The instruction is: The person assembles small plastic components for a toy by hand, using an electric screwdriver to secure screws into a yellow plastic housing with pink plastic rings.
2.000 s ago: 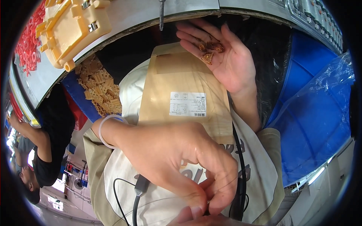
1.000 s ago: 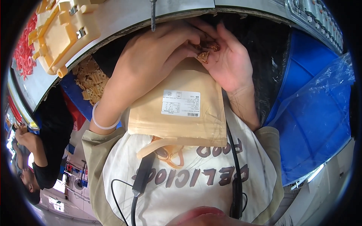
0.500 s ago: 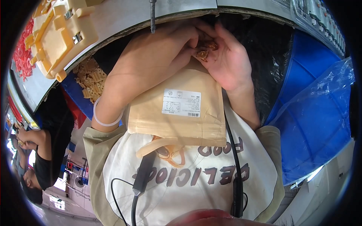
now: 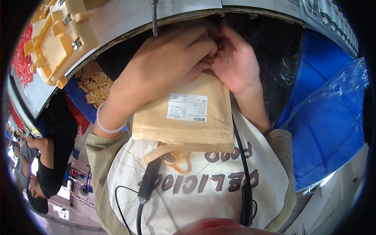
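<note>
My left hand [image 4: 184, 53] reaches across from the left, its fingers curled over my right palm; whatever is between its fingertips is hidden. Cupped with the palm turned up, my right hand [image 4: 237, 58] holds small, glossy brown pieces [image 4: 210, 58], wrinkled and partly covered by the left fingers. I cannot make out what kind of thing they are. Just below both hands, a tan paper pouch [image 4: 152, 121] with a white label [image 4: 187, 107] lies against my white printed shirt front. A torn strip [image 4: 168, 150] hangs along the pouch's lower edge.
The workbench edge [image 4: 188, 18] curves above my hands, with a thin metal rod [image 4: 154, 19] jutting over it. Yellow plastic parts [image 4: 58, 43] and red rings [image 4: 24, 58] lie left. Cream pieces [image 4: 96, 84] fill a blue bin. Blue sheeting [image 4: 321, 137] hangs right; a co-worker [image 4: 43, 168] is left.
My left fingers have curled further over the brown pieces, which now show less. The left hand has shifted slightly down. The pouch has hardly moved.
</note>
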`<move>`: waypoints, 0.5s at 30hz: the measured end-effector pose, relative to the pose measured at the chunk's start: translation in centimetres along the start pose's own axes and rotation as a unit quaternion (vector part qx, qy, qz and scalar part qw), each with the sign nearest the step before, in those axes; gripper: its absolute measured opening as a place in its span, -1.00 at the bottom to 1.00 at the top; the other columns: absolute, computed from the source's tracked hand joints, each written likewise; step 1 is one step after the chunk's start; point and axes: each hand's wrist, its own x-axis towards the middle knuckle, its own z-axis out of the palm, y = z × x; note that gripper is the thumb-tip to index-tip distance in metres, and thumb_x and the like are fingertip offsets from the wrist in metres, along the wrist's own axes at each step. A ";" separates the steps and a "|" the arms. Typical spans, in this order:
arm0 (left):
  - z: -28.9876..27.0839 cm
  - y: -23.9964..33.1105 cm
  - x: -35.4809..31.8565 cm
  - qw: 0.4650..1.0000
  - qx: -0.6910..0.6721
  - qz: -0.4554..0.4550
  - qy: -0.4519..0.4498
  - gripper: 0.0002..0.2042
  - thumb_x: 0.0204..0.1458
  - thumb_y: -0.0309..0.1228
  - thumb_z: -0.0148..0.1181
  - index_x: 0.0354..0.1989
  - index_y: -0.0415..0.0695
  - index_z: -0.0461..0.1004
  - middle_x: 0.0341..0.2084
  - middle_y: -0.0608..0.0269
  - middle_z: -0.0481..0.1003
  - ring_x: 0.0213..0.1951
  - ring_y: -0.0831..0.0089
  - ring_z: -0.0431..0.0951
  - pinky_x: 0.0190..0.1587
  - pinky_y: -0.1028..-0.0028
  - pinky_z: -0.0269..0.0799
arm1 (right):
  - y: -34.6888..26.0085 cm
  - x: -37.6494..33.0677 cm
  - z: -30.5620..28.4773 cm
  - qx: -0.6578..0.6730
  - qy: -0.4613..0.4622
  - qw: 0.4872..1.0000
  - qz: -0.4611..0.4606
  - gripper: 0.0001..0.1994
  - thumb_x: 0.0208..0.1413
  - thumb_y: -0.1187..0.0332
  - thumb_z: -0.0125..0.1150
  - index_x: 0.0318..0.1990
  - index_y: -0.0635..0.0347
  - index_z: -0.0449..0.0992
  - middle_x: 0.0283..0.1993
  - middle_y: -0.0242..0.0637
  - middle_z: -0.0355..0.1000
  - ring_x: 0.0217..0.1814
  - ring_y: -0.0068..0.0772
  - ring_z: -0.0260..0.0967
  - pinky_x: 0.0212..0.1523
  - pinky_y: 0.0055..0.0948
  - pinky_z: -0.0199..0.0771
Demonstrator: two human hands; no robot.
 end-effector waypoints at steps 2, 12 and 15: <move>0.1 0.0 0.0 1.000 0.008 0.000 -0.006 -0.76 -0.16 -0.46 0.24 -0.27 -0.09 0.41 -0.30 0.25 0.40 -0.29 0.22 0.45 -0.27 0.35 0.39 | 0.1 0.0 0.0 -0.005 0.009 1.000 -0.001 -0.52 0.27 0.10 -0.27 0.17 0.26 0.26 0.10 -0.27 0.34 0.05 -0.46 0.30 0.05 -0.41 0.29; -0.1 -0.1 -0.5 0.996 -0.082 -0.019 0.018 -0.79 -0.14 -0.45 0.27 -0.30 -0.13 0.44 -0.32 0.24 0.42 -0.40 0.28 0.44 -0.36 0.38 0.37 | 0.0 0.3 -1.1 0.045 -0.109 0.993 0.001 -0.51 0.27 0.12 -0.29 0.17 0.34 0.23 0.11 -0.17 0.32 0.10 -0.34 0.28 0.11 -0.35 0.26; -1.5 -0.1 -1.0 0.985 -0.171 -0.025 0.017 -0.80 -0.14 -0.45 0.29 -0.33 -0.19 0.45 -0.35 0.25 0.44 -0.43 0.40 0.43 -0.43 0.46 0.32 | 0.0 0.3 -0.5 0.121 -0.091 0.988 0.015 -0.49 0.27 0.14 -0.32 0.16 0.43 0.20 0.13 -0.02 0.29 0.17 -0.22 0.24 0.20 -0.28 0.20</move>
